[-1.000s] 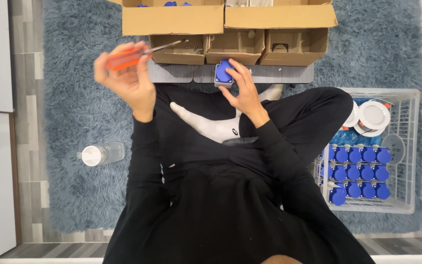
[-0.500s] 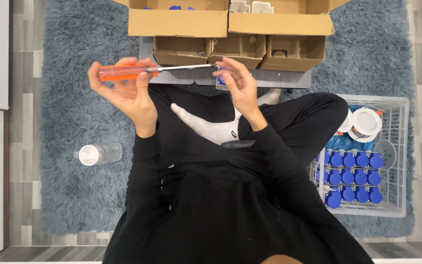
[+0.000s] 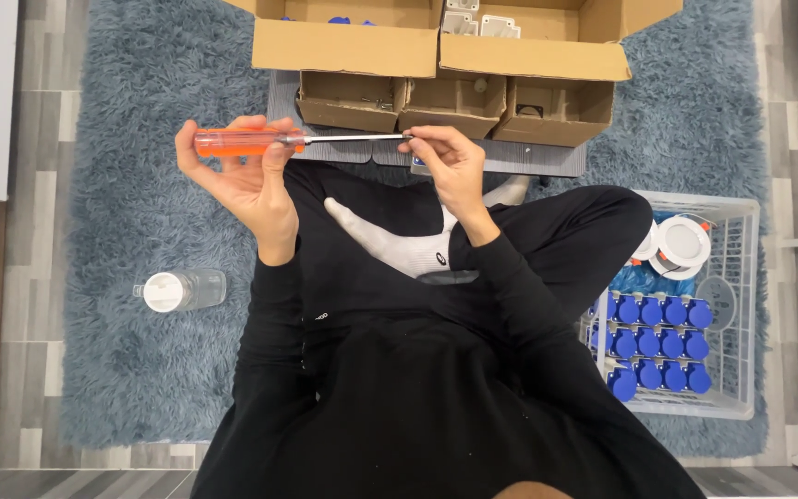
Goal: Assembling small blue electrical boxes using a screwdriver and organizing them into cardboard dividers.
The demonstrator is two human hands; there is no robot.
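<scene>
Left hand (image 3: 247, 176) grips screwdriver (image 3: 274, 141) handle; right hand (image 3: 450, 162) pinches tip.

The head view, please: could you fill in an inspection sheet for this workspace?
Surface: shaggy blue-grey rug on grey plank flooring.
Job's things: orange-handled screwdriver held level; its tip meets the right fingertips.
Clutter: clear bottle lying on its side; white wire basket with rows of blue parts; open cardboard boxes.
Grippers: left hand grips the handle; right hand pinches at the tip.
Cables: nothing seen.
Surroundings: white panels at the left edge.
</scene>
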